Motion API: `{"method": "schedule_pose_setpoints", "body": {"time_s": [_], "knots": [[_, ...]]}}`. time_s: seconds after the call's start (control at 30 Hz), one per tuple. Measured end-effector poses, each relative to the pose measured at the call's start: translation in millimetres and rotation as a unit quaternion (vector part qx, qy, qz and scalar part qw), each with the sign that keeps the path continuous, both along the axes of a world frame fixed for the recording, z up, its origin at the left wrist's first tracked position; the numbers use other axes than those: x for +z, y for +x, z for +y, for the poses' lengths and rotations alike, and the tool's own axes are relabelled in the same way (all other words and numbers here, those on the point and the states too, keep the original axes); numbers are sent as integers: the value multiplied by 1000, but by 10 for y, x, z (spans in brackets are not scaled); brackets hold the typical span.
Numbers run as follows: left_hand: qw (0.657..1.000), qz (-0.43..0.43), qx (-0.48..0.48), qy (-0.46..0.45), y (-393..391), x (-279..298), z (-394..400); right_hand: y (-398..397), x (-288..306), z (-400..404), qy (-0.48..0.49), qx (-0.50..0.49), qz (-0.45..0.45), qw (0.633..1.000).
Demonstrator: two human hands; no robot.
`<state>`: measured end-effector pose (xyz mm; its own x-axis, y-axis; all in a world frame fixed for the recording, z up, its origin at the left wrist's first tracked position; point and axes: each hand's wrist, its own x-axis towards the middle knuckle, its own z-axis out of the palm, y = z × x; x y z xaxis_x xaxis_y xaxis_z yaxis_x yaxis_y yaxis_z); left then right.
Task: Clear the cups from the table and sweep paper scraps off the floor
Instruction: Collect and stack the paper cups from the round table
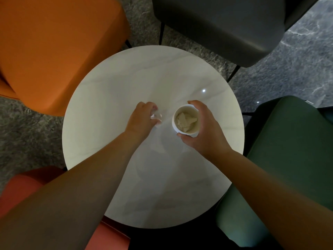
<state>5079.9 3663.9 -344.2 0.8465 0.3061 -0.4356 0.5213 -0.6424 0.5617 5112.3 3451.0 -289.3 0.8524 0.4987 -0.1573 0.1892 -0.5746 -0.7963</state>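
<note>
A white paper cup (pixel 185 120) with crumpled paper inside stands on the round white table (pixel 126 78), right of centre. My right hand (pixel 203 129) wraps around it, thumb at the near side and fingers at the far rim. Left of it, my left hand (pixel 140 118) curls over a clear plastic cup (pixel 156 117), which is mostly hidden under the fingers. Both forearms reach in from the bottom of the view.
Chairs ring the table: an orange one (pixel 54 51) at far left, a dark grey one (pixel 225 24) at the far side, a green one (pixel 292 150) at right, a red one (pixel 27 186) at near left. Dark marbled floor (pixel 297 69) shows between them.
</note>
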Motion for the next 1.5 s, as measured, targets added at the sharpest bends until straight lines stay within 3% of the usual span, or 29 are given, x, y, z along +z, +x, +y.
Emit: {"method": "schedule_pose_setpoints", "body": {"time_s": [0.3, 0.47, 0.57, 0.73, 0.97, 1.13, 1.5], "knots": [[1000, 1, 19, 20, -54, 4, -42, 16, 5, -8, 8, 4, 8, 1000], [974, -83, 196, -81, -95, 404, -119, 29, 25, -9, 8, 10, 16, 1000], [949, -154, 239, -137, -121, 744, -255, 25, 45, -4, 10, 8, 23, 1000], [950, -186, 185, -170, -168, 1048, -576, 16, 59, 13, 10, 4, 33, 999], [965, -195, 118, -126, -186, 1088, -596, 36, 29, 0, -2, 19, 22, 1000], [971, -176, 150, -62, -349, 970, -391, 49, 21, -17, -10, 38, 3, 999], [989, -30, 144, 24, -1270, 687, -172, 60, 102, -12, -64, 93, -20, 993]]}}
